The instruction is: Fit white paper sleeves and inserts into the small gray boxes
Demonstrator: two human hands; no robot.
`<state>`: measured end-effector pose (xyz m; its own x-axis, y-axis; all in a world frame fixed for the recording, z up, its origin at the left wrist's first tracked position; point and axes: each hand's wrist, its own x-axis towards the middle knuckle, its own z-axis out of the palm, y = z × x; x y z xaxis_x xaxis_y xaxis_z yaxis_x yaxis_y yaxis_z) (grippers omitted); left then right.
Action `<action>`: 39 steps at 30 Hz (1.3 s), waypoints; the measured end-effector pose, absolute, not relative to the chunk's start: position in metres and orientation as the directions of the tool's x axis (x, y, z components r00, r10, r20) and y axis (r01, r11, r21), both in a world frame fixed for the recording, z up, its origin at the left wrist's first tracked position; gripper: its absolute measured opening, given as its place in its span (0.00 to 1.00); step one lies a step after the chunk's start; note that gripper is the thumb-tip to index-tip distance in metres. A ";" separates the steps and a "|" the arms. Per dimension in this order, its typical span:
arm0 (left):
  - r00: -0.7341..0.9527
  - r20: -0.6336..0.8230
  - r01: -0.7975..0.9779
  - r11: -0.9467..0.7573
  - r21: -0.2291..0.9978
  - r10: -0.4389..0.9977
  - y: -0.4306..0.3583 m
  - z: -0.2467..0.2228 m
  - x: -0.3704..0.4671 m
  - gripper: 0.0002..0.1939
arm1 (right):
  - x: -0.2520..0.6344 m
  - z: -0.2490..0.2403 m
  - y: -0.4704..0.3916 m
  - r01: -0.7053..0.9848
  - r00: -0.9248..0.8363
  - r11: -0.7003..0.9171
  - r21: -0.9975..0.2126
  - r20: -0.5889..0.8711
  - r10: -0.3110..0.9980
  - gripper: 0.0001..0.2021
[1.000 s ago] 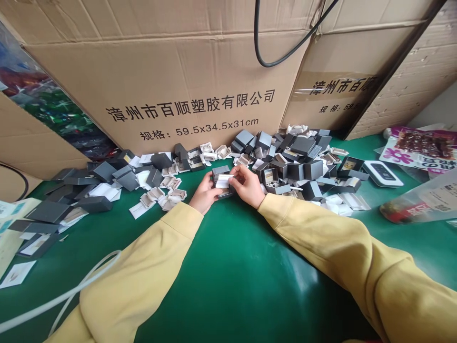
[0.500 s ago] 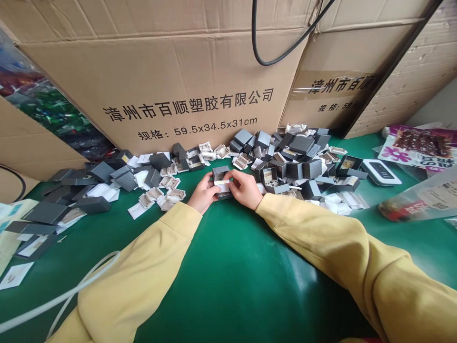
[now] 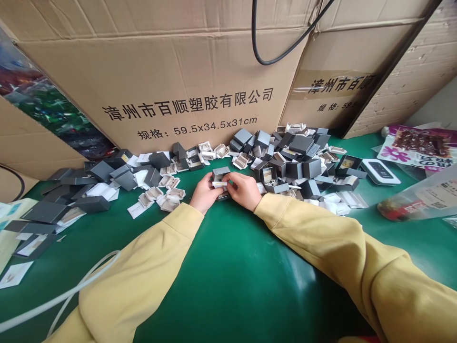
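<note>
Grip: left hand (image 3: 204, 194), right hand (image 3: 244, 190) holding dark box (image 3: 221, 171) | white piece (image 3: 219, 184) at opening

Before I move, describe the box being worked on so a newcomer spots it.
On the green table, follow the yellow sleeves to the left hand and right hand. The grey box between them is the only one held; other boxes lie heaped.
</note>
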<state>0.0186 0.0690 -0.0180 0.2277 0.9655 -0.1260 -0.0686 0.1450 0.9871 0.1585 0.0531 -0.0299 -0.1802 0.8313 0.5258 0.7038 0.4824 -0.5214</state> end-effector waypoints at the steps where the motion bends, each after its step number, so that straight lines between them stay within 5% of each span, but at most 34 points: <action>1: 0.225 -0.124 -0.066 0.142 0.988 0.966 0.070 -0.019 0.019 0.24 | 0.158 -0.029 0.053 0.713 -0.180 0.477 -0.514 0.523 0.833 0.08; 10: 0.205 -0.069 -0.083 0.088 0.993 0.976 0.074 -0.027 0.019 0.22 | 0.158 -0.025 0.047 0.761 -0.200 0.463 -0.455 0.515 0.833 0.07; 25: 0.256 -0.071 0.002 0.073 0.997 0.964 0.075 -0.026 0.017 0.25 | 0.168 -0.028 0.059 0.841 -0.336 0.516 -0.162 0.592 0.733 0.14; 39: 0.256 -0.087 -0.034 0.099 0.995 0.963 0.078 -0.032 0.015 0.25 | 0.167 -0.024 0.057 0.842 -0.388 0.527 -0.117 0.547 0.742 0.12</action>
